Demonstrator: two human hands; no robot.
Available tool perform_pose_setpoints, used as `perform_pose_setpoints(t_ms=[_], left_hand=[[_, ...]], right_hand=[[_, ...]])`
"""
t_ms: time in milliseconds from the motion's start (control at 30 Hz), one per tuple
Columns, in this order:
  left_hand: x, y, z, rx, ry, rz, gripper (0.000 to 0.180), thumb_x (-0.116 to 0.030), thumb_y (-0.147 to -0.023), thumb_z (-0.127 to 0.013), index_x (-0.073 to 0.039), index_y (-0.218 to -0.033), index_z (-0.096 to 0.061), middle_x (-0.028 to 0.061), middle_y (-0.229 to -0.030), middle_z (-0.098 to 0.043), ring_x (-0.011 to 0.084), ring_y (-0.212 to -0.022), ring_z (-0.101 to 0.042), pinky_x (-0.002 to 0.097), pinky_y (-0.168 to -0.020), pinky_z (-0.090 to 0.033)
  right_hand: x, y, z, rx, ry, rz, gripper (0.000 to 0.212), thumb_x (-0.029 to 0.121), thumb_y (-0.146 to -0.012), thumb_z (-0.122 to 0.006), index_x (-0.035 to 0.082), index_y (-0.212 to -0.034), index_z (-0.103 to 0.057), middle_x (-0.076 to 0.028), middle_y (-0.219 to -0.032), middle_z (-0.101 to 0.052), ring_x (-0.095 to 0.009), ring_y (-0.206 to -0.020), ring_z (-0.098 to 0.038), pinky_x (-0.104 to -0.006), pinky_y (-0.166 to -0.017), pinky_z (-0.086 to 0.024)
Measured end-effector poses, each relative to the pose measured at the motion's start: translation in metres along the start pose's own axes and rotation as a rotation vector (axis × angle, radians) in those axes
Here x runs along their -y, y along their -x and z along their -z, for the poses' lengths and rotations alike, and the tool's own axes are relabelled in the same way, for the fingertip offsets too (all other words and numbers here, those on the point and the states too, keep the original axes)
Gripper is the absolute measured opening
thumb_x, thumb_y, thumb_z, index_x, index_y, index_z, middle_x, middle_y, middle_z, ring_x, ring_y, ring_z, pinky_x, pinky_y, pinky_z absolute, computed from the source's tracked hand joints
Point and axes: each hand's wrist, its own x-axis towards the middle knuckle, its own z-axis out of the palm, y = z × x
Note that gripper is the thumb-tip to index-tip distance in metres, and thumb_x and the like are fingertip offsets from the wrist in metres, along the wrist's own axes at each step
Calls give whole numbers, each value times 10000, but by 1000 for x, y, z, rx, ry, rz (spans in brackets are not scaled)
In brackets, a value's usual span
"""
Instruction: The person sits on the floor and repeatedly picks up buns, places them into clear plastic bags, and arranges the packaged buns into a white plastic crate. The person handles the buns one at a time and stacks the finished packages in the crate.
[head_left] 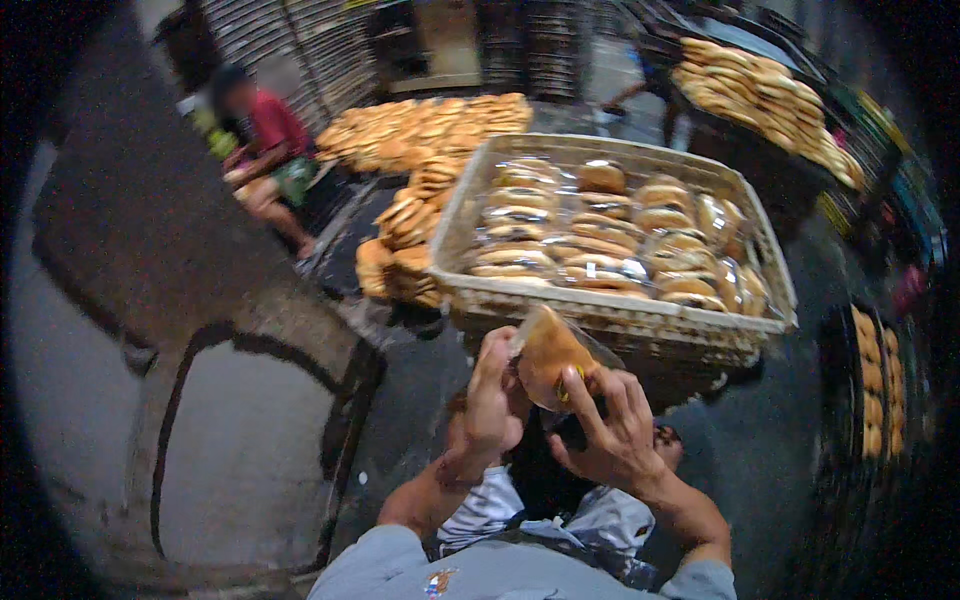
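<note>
One golden-brown bun [553, 350], glossy inside clear plastic bag [528, 328], between fingertips: pinched at left edge by left hand [494, 395], touched low by index of right hand [622, 432] with thumb spread apart. Just beyond fingertips, rim of off-white crate [620, 305]; right of fingers, dark floor [745, 450].

The white rectangular plastic crate [640, 319] is open from above; raised walls obstruct lateral access. Clear-wrapped golden buns [595, 245] leave narrow gaps between rows. The left hand [495, 395], right hand [622, 430] and golden-brown bun in clear film [550, 352] between them occupy space before the near wall. Piled orange-brown buns [410, 215] restrict the left side; the dark grey floor [745, 440] gives passage at right.
</note>
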Motion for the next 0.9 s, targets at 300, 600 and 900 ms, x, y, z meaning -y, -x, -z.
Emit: perform_pose_setpoints(t_ms=[300, 600, 900], left_hand=[[-2, -1, -8, 472, -197, -71, 559, -481, -946, -640, -80, -1323, -542, 196, -1548, -354, 391, -1401, -420, 531, -1172, -310], [26, 10, 117, 218, -1617, 99, 453, -384, -877, -707, -140, -1255, -662, 139, -1229, -670, 366, -1221, -583, 470, -1031, -475], [39, -2, 124, 222, -1715, -115, 410, -391, -889, -688, -194, -1247, -670, 76, -1170, -687, 321, -1119, -619, 447, -986, -489]], right_hand=[[-86, -38, 74, -113, -8, -112, 634, 56, -683, -804, 13, -1285, -611, -194, -1218, -610, -374, -1123, -615, -441, -931, -526], [-277, -149, 45, -130, 106, -181, 424, 115, -801, -744, 23, -1207, -662, -180, -1135, -669, -319, -1064, -652, -395, -930, -518], [-370, -209, -54, 215, 56, -10, 531, 123, -798, -775, 63, -1294, -595, -173, -1220, -621, -365, -1149, -603, -433, -978, -495]])
